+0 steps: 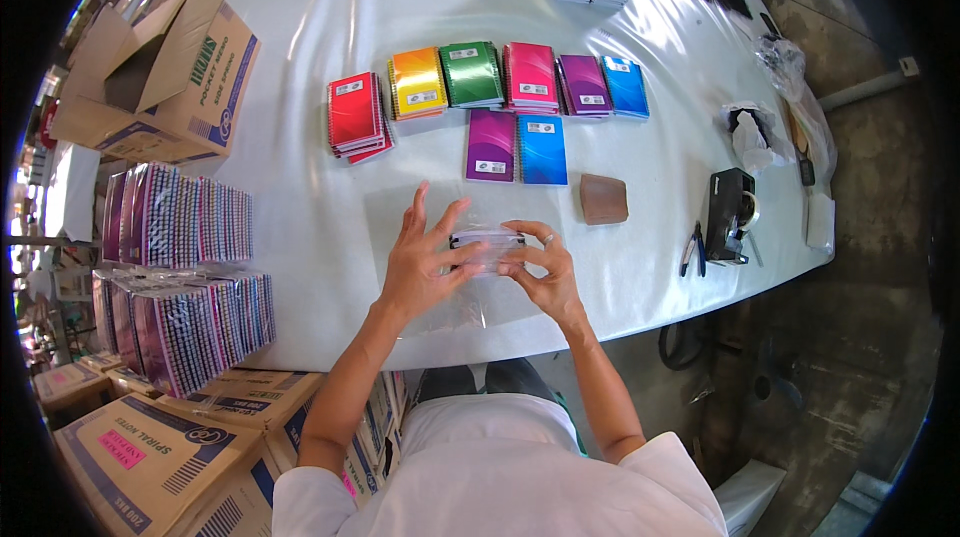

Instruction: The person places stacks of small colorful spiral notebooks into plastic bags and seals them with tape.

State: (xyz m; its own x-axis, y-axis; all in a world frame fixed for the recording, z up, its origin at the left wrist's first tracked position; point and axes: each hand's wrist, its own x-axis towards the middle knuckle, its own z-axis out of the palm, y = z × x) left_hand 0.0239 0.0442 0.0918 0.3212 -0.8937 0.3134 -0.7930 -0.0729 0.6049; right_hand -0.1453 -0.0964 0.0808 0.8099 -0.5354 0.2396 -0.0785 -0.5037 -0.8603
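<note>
Close to the table's near edge, a small stack of notebooks in clear plastic (487, 249) stands edge-on between my two hands. My left hand (420, 262) grips its left end with the thumb and lower fingers, while other fingers stretch upward. With thumb and fingers bent around the right end, my right hand (543, 272) grips it too; a ring shows on one finger. Loose clear plastic (470, 312) spreads below the stack. Just beyond my hands lie a purple spiral notebook (491, 146) and a blue spiral notebook (542, 150), side by side.
Behind them runs a row of notebook piles, including red (355, 112), yellow (417, 77) and green (471, 72). A brown block (604, 199), pliers (693, 249) and a black tape dispenser (728, 212) sit right. Wrapped notebook bundles (180, 217) and an open carton (190, 77) stand left.
</note>
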